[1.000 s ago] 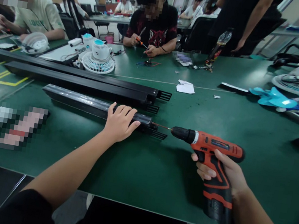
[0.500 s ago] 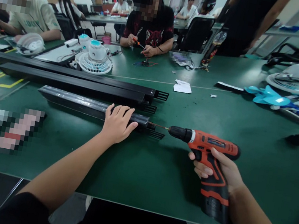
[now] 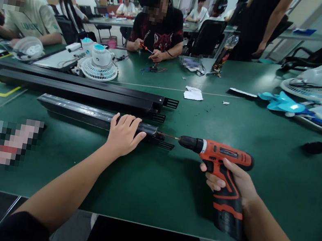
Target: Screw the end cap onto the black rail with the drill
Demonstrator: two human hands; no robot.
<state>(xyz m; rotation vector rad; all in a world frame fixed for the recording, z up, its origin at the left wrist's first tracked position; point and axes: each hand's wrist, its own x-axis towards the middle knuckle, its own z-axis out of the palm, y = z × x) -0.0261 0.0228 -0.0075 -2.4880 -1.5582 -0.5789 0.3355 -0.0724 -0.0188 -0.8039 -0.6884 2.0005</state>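
My left hand (image 3: 124,134) rests on top of a black bar (image 3: 75,109) near its right end, fingers over the top and thumb along the near side. In my right hand (image 3: 233,181) is an orange and black power drill (image 3: 230,153), gripped by its handle. The drill points left, and its long thin bit (image 3: 170,136) reaches the right end of the bar; whether the tip is inside something there is hidden. A slotted black end piece (image 3: 165,145) sticks out beside the bar's end.
Behind lie longer black bars (image 3: 73,89). White fan parts (image 3: 99,66) stand back left; blue fan blades (image 3: 282,102) lie on the right. Paper (image 3: 193,93) lies mid-table. A person (image 3: 157,32) sits opposite with a screwdriver. A black piece (image 3: 315,147) is at right.
The whole view has shifted slightly, so most things appear a little further left. My hands, the bar and the drill keep the same arrangement.
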